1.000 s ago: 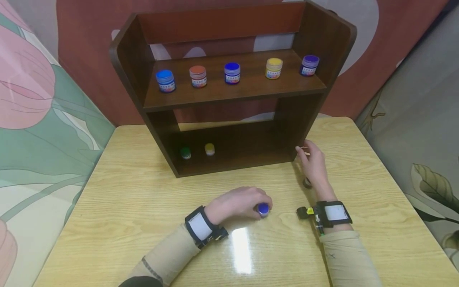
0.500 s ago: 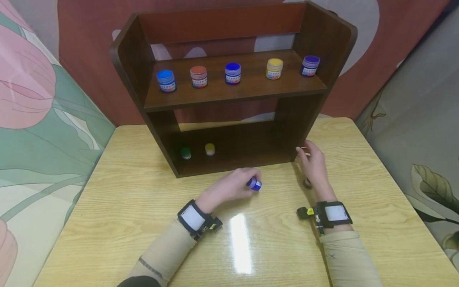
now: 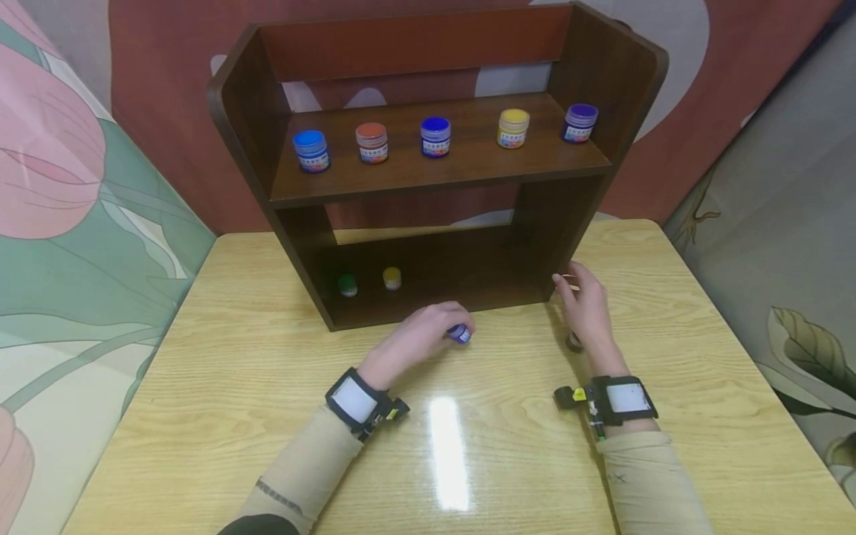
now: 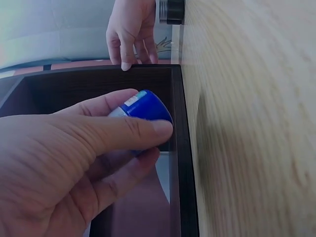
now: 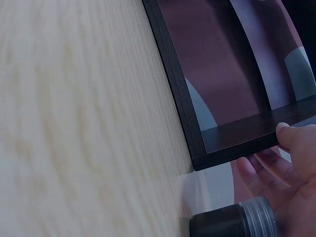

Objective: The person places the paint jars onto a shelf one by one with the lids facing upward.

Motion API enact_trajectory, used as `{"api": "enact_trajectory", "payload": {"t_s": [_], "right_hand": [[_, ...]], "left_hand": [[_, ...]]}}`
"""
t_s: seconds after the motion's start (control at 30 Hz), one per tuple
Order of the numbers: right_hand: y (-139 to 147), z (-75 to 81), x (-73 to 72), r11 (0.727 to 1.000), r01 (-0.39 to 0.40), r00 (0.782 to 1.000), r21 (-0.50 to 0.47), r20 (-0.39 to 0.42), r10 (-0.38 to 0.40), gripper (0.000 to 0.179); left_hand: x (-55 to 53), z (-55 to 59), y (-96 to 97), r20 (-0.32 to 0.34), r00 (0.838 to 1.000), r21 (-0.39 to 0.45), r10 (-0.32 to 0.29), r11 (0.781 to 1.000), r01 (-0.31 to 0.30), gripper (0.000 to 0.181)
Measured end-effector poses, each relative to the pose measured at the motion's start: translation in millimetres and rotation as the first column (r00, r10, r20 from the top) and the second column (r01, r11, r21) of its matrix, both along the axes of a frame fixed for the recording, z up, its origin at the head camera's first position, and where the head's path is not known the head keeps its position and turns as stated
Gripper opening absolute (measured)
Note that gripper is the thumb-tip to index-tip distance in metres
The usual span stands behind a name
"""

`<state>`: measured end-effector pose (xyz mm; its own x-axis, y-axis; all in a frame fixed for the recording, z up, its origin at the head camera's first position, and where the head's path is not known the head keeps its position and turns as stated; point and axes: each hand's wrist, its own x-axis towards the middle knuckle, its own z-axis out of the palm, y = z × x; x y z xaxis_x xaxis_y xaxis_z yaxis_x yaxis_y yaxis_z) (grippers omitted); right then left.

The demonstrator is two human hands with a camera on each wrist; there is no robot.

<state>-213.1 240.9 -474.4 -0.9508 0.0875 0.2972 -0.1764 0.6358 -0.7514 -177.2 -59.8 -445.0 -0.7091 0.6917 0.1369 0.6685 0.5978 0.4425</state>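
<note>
My left hand [image 3: 417,338] holds a small blue paint jar [image 3: 461,334] just in front of the lower shelf. In the left wrist view the jar is tilted, its blue lid [image 4: 152,106] pinched between thumb and fingers. My right hand [image 3: 590,308] is at the right side panel of the dark wooden shelf unit [image 3: 438,183]; in the right wrist view its thumb lies on the panel's front edge and its fingers are on the outer side. A dark-lidded jar [image 5: 219,223] stands on the table beside that hand, partly hidden in the head view.
On the upper shelf stand a light blue jar [image 3: 312,152], a red jar [image 3: 372,143], a blue jar [image 3: 435,138], a yellow jar [image 3: 513,129] and a purple jar [image 3: 579,123]. Below, a green jar [image 3: 348,285] and a yellow-lidded jar [image 3: 391,279] sit at the left.
My left hand has lifted the blue jar off the table and carried it forward and left toward the shelf unit, tilting it. The right hand stays where it was.
</note>
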Motion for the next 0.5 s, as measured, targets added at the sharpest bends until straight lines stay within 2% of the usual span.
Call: {"api": "enact_trajectory", "payload": {"t_s": [0.33,0.5], "right_hand": [[-0.1,0.1,0.2,1.000,-0.001,1.000,-0.004,0.008,0.001,0.036],[-0.2,-0.1,0.4,1.000,0.001,1.000,-0.008,0.015,-0.001,0.036]], "left_hand": [[-1.1,-5.6,-1.7,0.019,1.000,-0.038,-0.003,0.999,0.004,0.024],[-0.8,-8.6,-1.7,0.021,0.999,-0.047,-0.041,0.998,0.042,0.015]]}}
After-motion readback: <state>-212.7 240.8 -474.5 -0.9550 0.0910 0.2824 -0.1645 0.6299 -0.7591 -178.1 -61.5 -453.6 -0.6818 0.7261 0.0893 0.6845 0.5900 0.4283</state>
